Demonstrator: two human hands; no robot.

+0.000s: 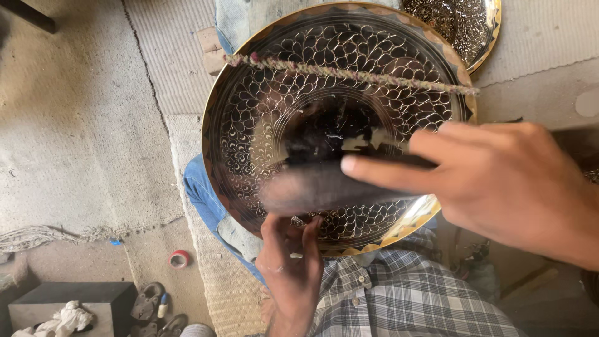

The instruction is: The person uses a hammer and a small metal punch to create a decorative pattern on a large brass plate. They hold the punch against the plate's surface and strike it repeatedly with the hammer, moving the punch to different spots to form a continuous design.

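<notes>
The large engraved brass plate [337,125], dark-faced with a scale-like pattern and a bright gold rim, rests tilted on the person's lap, over the blue trousers [203,196] and the checked shirt [399,293]. The left hand [290,268] supports the near rim from below; its fingers are curled up against the edge, closed enough to steady the plate, though how far they wrap behind it cannot be seen. The right hand [499,187] reaches across the plate face with fingers extended and only slightly bent, pressing a dark, blurred object [324,187] against the surface; the blur suggests a rubbing stroke, and the object is probably a cloth or pad, but its kind cannot be confirmed. A twisted cord [349,75] stretches across the upper part of the plate. To do this step well, I would judge that the left hand should keep firm counter-pressure at the rim, the strokes should stay flat and even across the engraved field, and the cord should be kept out of the stroke path. A second engraved plate [462,25] lies beyond, cut off by the top edge. On the floor to the lower left lie a red tape roll [180,258], a dark block [68,302] with a white rag [62,321] on it, and small metal items too dim to identify. The right wrist is cut off at the frame edge.
</notes>
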